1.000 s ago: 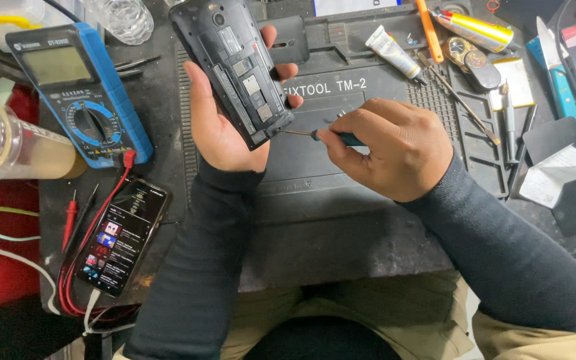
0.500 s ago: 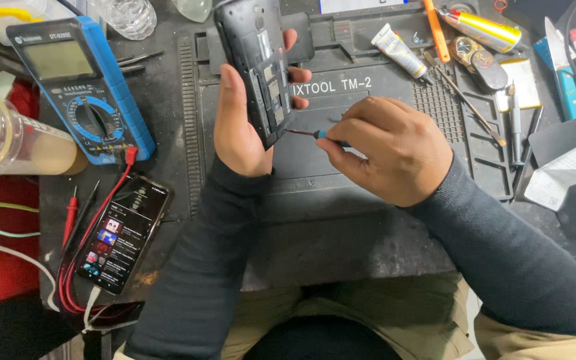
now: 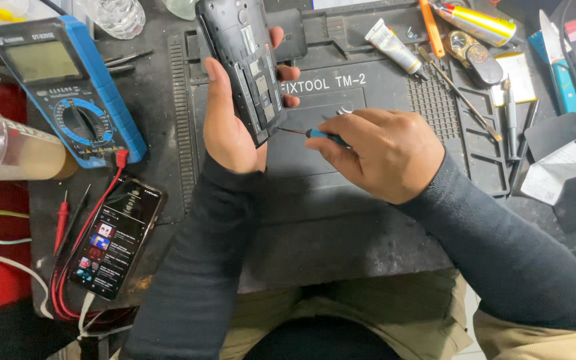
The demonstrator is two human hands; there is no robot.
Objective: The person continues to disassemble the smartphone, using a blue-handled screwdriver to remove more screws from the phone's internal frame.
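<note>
Left hand [image 3: 231,127] raised, grip clamped on opened phone [image 3: 243,60], right hand [image 3: 385,153] fisted round small screwdriver [image 3: 315,134], tip at phone's edge.

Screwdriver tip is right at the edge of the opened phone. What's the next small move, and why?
Probably seat the screwdriver tip squarely before turning: the right hand holds it nearly level at the lower side edge of the opened phone, which the left hand grips tilted above the mat.

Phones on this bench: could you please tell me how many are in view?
2: an opened black phone without its back cover in the left hand; a lit black smartphone lying bottom left. Others may be hidden.
</note>
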